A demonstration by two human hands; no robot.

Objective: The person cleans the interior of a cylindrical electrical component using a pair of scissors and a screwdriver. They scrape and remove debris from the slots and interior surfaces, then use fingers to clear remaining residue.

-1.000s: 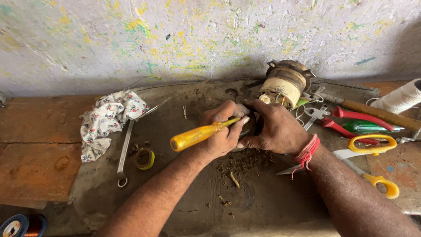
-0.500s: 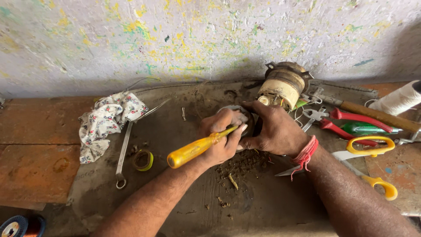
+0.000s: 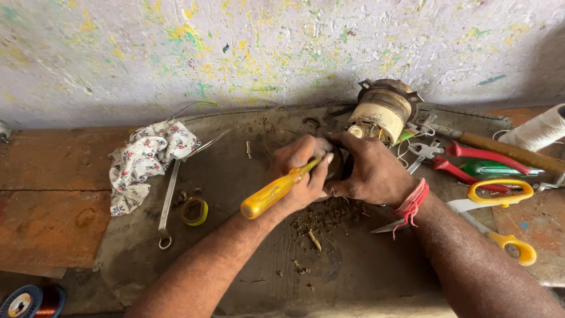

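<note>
My left hand [image 3: 297, 174] grips a yellow-handled screwdriver [image 3: 272, 192], its tip pointing into a small dark round part [image 3: 336, 166]. That part is mostly hidden between both hands. My right hand [image 3: 366, 172], with red thread around the wrist, clasps the part from the right. Dark crumbs of dirt [image 3: 321, 217] lie on the grey mat [image 3: 235, 259] just below the hands. A cylindrical motor winding [image 3: 382, 110] stands right behind my right hand.
A flowered rag [image 3: 144, 162], a spanner [image 3: 168, 203] and a yellow tape roll [image 3: 194, 211] lie left. Red-handled pliers [image 3: 465, 159], a green screwdriver [image 3: 497, 169], yellow scissors [image 3: 500, 218], a wooden-handled tool [image 3: 506, 150] and white thread spool [image 3: 538, 129] crowd the right. A copper wire spool [image 3: 26, 301] sits bottom left.
The screwdriver's handle has dropped lower and tilted more steeply while the tip stays at the part. Both hands stay in place around it.
</note>
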